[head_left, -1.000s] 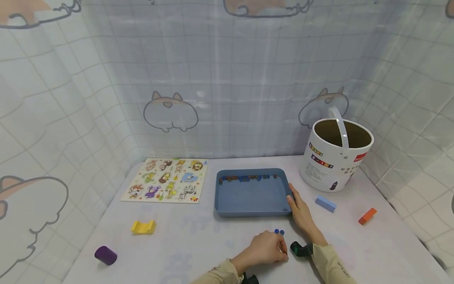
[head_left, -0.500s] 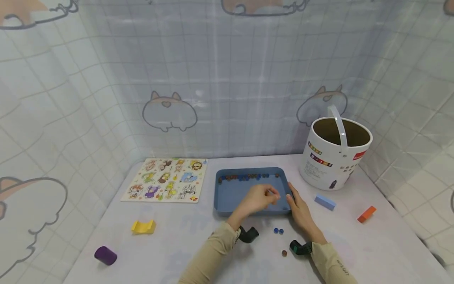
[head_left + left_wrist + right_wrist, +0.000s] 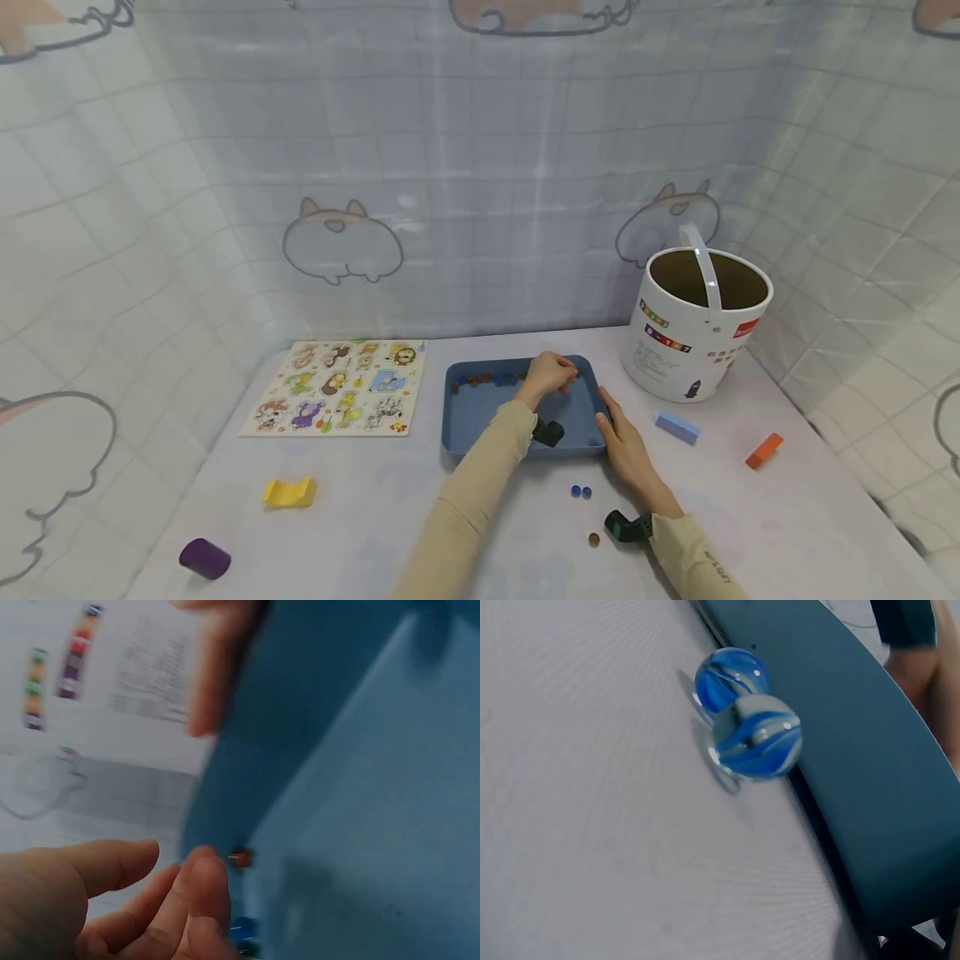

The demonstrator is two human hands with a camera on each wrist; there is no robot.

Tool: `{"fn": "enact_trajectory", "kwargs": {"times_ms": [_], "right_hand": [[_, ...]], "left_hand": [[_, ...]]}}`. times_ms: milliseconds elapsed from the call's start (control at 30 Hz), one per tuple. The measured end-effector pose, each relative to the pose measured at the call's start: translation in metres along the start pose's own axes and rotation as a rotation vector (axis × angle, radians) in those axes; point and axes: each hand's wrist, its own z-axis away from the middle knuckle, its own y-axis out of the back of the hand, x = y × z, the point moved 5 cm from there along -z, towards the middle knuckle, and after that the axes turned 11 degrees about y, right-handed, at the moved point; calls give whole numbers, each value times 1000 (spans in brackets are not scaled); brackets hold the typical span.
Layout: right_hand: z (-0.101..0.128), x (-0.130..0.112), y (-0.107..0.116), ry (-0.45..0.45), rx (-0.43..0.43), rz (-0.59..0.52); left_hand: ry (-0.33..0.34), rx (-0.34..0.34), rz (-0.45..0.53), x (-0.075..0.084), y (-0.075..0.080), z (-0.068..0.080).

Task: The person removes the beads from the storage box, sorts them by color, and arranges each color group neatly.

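Observation:
In the head view, a blue tray (image 3: 480, 421) has a row of marbles along its far wall. My left hand (image 3: 550, 372) is inside the tray near its far right corner. The left wrist view shows this hand's thumb (image 3: 124, 862) apart from its loosely bent fingers, no marble visible between them. A red-brown marble (image 3: 240, 858) and a blue marble (image 3: 244, 928) lie close to the fingertips. My right hand (image 3: 628, 446) holds the tray's right side, thumb at the rim and fingers along the outside. Two blue swirled marbles (image 3: 757, 739) rest on the table before the tray.
A brown marble (image 3: 594, 540) lies nearer the front. A white bucket (image 3: 675, 350), a light blue block (image 3: 678, 427) and an orange block (image 3: 764, 451) stand right. Leftward are an animal puzzle board (image 3: 337, 387), a yellow block (image 3: 289, 493) and a purple cylinder (image 3: 205, 558).
My left hand has moved from the table by the loose marbles up and over into the tray's far right part. A brown marble on the table came into sight. The right hand stays at the tray.

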Motion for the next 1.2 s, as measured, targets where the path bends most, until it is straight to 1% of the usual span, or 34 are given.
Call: {"fn": "enact_trajectory", "kwargs": {"times_ms": [133, 267, 333, 400, 433, 500, 633, 700, 833, 933, 1000, 1100, 1200], "right_hand": [[1, 0, -3, 4, 12, 8], [1, 0, -4, 1, 9, 11], [0, 0, -5, 1, 6, 4], [-1, 0, -5, 5, 5, -6], [-1, 0, -5, 8, 6, -8], [-1, 0, -4, 14, 11, -8], [-1, 2, -2, 7, 18, 5], [-2, 1, -2, 5, 17, 14], [-2, 0, -2, 8, 20, 22], [-1, -1, -3, 13, 21, 15], [-1, -1, -5, 17, 18, 12], [-1, -1, -5, 13, 14, 17], [-2, -1, -2, 11, 14, 16]], "left_hand": [[59, 60, -72, -4, -9, -12], [100, 85, -105, -8, -17, -23], [116, 85, -101, -9, -21, -28], [121, 82, -115, -9, -24, -33], [113, 84, -123, -9, -27, -36], [116, 68, -139, -8, -31, -39], [103, 69, -171, -3, -38, -43], [106, 88, -177, -2, -36, -39], [78, 127, -231, -2, -33, -33], [64, 120, -261, -2, -32, -27], [49, 96, -259, -1, -29, -22], [-3, 31, -171, 3, -22, -12], [-72, -33, -58, 9, -9, 1]]}}
